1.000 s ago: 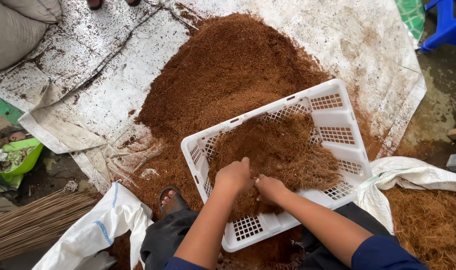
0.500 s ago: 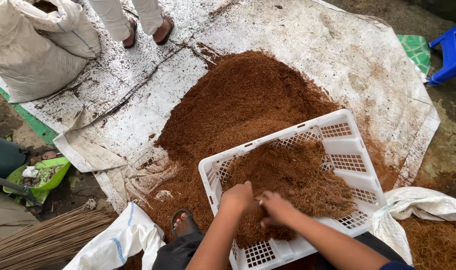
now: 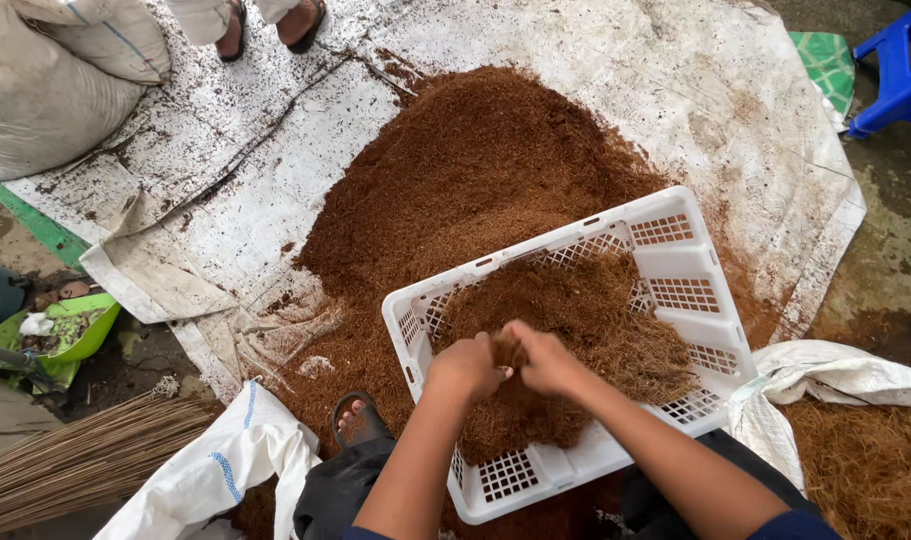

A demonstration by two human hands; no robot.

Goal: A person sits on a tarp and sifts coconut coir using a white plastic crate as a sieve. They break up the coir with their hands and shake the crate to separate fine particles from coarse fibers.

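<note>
Hands: I see my left hand [image 3: 465,368] & right hand [image 3: 545,362] both clenched on 1 clump of brown fibre [image 3: 508,350], pressed together over the white crate [image 3: 675,245].
Fibre: lies in crate; I judge it light, soft, crumbly, sheds. Pinch small tufts.
Crate: stiff; grip by rim.
Room: fine brown heap [image 3: 475,180] behind on tarp [image 3: 735,110]; white sacks [image 3: 225,470] close at both sides.

Bare forearms, left hand [image 3: 465,368] and right hand [image 3: 545,360] ungloved. Dark blue sleeve [image 3: 790,527] on right arm. Dark trousers [image 3: 337,490], dark sandal [image 3: 355,418].
</note>
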